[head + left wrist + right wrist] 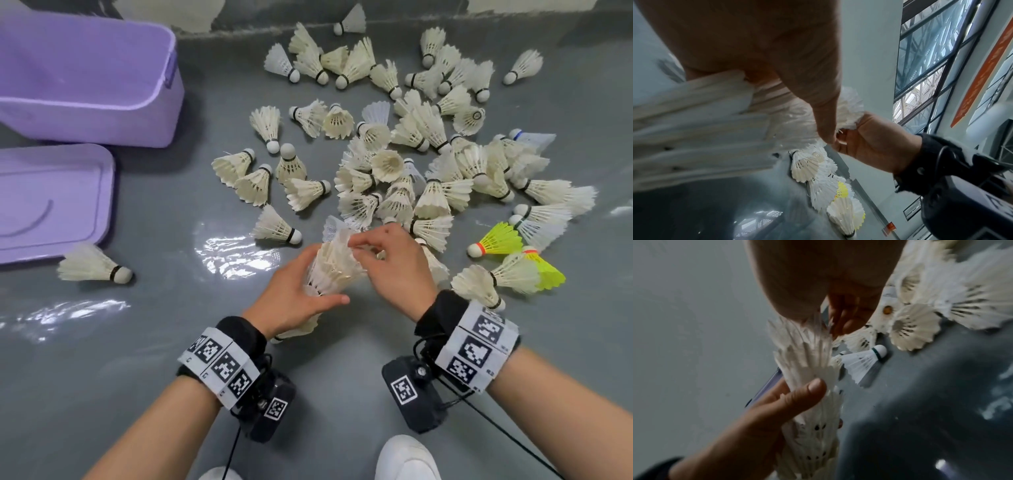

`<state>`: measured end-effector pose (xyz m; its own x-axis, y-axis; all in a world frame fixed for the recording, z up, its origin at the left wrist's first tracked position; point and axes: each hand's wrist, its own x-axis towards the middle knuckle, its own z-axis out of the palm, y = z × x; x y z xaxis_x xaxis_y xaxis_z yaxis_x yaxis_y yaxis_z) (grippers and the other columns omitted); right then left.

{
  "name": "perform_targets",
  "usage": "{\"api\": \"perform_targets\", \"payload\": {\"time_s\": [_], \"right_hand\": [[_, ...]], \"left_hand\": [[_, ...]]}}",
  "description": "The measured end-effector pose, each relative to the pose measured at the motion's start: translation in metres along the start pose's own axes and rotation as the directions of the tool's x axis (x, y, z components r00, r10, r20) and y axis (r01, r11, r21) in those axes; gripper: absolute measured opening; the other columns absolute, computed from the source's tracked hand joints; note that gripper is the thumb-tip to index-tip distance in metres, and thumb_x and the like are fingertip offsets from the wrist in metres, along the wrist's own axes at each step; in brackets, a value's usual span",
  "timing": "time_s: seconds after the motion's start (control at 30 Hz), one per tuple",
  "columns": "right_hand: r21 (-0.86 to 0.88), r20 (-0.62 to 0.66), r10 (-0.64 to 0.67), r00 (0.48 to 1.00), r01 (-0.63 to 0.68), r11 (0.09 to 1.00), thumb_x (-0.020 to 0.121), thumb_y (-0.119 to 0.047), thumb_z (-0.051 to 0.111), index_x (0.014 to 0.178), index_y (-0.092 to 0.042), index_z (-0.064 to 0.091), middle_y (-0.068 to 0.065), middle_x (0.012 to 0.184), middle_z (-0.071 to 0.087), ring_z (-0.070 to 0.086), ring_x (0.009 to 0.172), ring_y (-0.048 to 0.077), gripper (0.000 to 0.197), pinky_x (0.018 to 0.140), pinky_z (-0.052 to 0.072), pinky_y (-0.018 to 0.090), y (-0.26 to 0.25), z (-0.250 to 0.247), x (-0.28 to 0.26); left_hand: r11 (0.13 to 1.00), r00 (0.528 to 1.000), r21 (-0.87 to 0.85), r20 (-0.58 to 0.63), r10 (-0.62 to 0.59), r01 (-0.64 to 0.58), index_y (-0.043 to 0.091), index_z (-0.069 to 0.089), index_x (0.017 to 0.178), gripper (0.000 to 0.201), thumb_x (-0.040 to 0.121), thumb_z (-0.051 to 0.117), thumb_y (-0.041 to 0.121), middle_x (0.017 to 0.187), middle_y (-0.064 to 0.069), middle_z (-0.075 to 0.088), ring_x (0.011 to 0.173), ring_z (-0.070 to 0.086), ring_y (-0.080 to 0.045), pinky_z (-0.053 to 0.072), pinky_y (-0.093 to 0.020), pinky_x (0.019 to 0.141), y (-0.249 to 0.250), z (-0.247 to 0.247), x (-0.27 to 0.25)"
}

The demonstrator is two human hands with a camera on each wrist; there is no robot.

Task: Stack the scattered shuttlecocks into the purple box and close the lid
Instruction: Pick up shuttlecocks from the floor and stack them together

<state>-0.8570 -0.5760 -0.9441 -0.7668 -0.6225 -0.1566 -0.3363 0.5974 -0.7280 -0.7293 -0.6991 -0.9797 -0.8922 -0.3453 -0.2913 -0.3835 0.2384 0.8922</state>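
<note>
My left hand [301,291] grips a nested stack of white shuttlecocks [334,270] around its middle, thumb across the front [812,391]. My right hand [380,260] pinches the feathers at the stack's top end [809,344]. The stack [694,126] points up and away from me. A wide pile of loose white shuttlecocks [411,161] covers the grey floor beyond my hands. The open purple box [85,78] stands at the upper left, and its lid [51,202] lies flat in front of it.
One white shuttlecock [94,265] lies alone by the lid's near edge. Two yellow shuttlecocks [496,241] sit at the right of the pile. My white shoes [406,459] show at the bottom. A wall base [239,20] runs behind the pile.
</note>
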Motion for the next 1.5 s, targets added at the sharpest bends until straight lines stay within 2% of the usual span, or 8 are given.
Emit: {"api": "perform_targets", "payload": {"time_s": [0.13,0.43,0.63,0.8,0.93,1.1,1.33,1.5], "right_hand": [[-0.074,0.052,-0.088,0.995,0.092,0.993,0.085,-0.015,0.061,0.092,-0.025,0.075,-0.001,0.114,0.052,0.042,0.115,0.015,0.018,0.100,0.034,0.025,-0.023,0.014,0.011],[0.372,0.100,-0.010,0.995,-0.028,0.928,0.091,-0.037,0.046,0.125,-0.029,0.059,-0.004,0.122,0.060,0.059,0.105,0.011,0.037,0.094,0.045,0.031,-0.069,0.059,0.048],[-0.315,0.343,-0.029,0.939,0.144,0.938,0.080,-0.023,0.064,0.139,-0.040,0.037,0.010,0.140,0.033,0.035,0.131,0.029,0.067,0.112,0.030,0.041,-0.074,0.108,0.081],[-0.450,0.322,0.027,0.946,0.128,0.884,0.085,-0.026,0.060,0.116,-0.029,0.058,0.011,0.125,0.045,0.048,0.118,0.030,0.031,0.101,0.036,0.031,-0.072,0.140,0.081],[-0.161,0.107,-0.037,0.994,0.054,0.986,0.088,-0.040,0.059,0.108,-0.022,0.060,0.003,0.104,0.058,0.054,0.095,0.020,0.027,0.087,0.041,0.028,-0.101,0.141,0.081],[0.304,0.006,-0.015,1.000,0.013,0.953,0.073,-0.065,0.056,0.088,-0.034,0.060,-0.005,0.088,0.067,0.067,0.088,0.021,0.035,0.085,0.054,0.046,-0.168,0.134,0.084],[0.240,0.157,-0.241,0.958,0.200,0.950,0.088,-0.053,0.054,0.077,-0.022,0.059,-0.010,0.071,0.055,0.052,0.066,0.009,0.034,0.068,0.044,0.031,-0.207,0.137,0.081],[0.359,0.350,-0.250,0.902,0.118,0.926,0.067,-0.073,0.062,0.101,-0.020,0.061,0.006,0.103,0.068,0.065,0.095,0.028,0.064,0.089,0.050,0.052,-0.210,0.154,0.085]], "left_hand": [[0.995,0.998,-0.088,-0.052,-0.044,0.039,0.039,0.045,0.129,0.071,0.068,0.082,0.040,0.116,0.021,0.060,0.104,0.054,0.012,0.040,-0.007,0.084,-0.010,-0.009,-0.006],[0.967,0.937,-0.241,-0.314,-0.155,0.079,0.051,0.046,0.107,0.049,0.076,0.077,0.033,0.106,0.028,0.059,0.096,0.056,0.015,0.044,-0.010,0.085,-0.038,-0.076,-0.028],[0.954,0.879,-0.287,-0.429,-0.206,0.083,0.032,0.050,0.126,0.061,0.073,0.080,0.037,0.112,0.019,0.063,0.101,0.060,0.001,0.046,-0.023,0.089,-0.067,-0.122,-0.040],[0.960,0.872,-0.265,-0.447,-0.200,0.084,0.038,0.050,0.111,0.049,0.073,0.080,0.032,0.100,0.024,0.062,0.087,0.057,0.016,0.040,0.000,0.071,-0.072,-0.151,-0.040],[0.982,0.886,-0.134,-0.428,-0.180,0.135,0.034,0.050,0.115,0.051,0.073,0.078,0.040,0.097,0.020,0.063,0.088,0.060,0.002,0.041,-0.010,0.071,-0.077,-0.162,-0.048],[0.977,0.873,-0.148,-0.442,-0.206,0.155,0.032,0.052,0.119,0.055,0.072,0.078,0.043,0.100,0.018,0.065,0.091,0.062,-0.003,0.047,-0.025,0.082,-0.077,-0.169,-0.059],[0.976,0.841,-0.201,-0.510,-0.181,0.087,0.035,0.050,0.115,0.053,0.071,0.080,0.039,0.099,0.020,0.063,0.089,0.059,0.006,0.045,-0.015,0.078,-0.040,-0.184,-0.049],[0.970,0.796,-0.203,-0.561,-0.227,0.134,0.038,0.040,0.127,0.072,0.068,0.081,0.041,0.108,0.016,0.059,0.096,0.058,0.000,0.045,-0.019,0.081,-0.042,-0.192,-0.046]]}}
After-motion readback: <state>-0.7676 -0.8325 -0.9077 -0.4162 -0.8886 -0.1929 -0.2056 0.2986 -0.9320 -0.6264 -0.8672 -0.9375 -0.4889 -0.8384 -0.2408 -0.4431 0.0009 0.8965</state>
